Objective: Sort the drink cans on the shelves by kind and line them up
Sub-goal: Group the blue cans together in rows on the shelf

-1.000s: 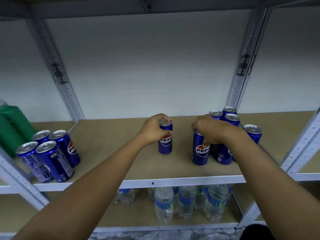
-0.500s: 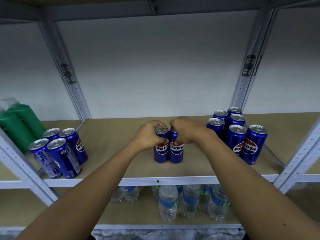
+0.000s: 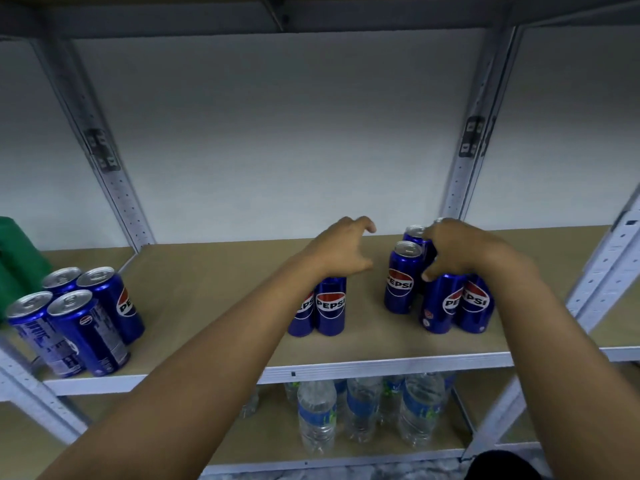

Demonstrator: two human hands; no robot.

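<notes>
Two blue Pepsi cans stand side by side, touching, at mid-shelf. My left hand hovers just above and behind them, fingers loosely curved, holding nothing. To the right is a cluster of several Pepsi cans. My right hand lies over the tops of the cluster's middle cans, with its thumb down between two front cans and its fingers by a back can. The can under its palm is hidden. Several more Pepsi cans stand grouped at the shelf's left end.
The tan shelf board has a white metal front rail and grey uprights at both sides. Green bottles stand at the far left. Several water bottles fill the shelf below.
Both hands let go of the two middle cans, which now stand together. My right hand moved right onto the cluster. My left hand lifted and opened.
</notes>
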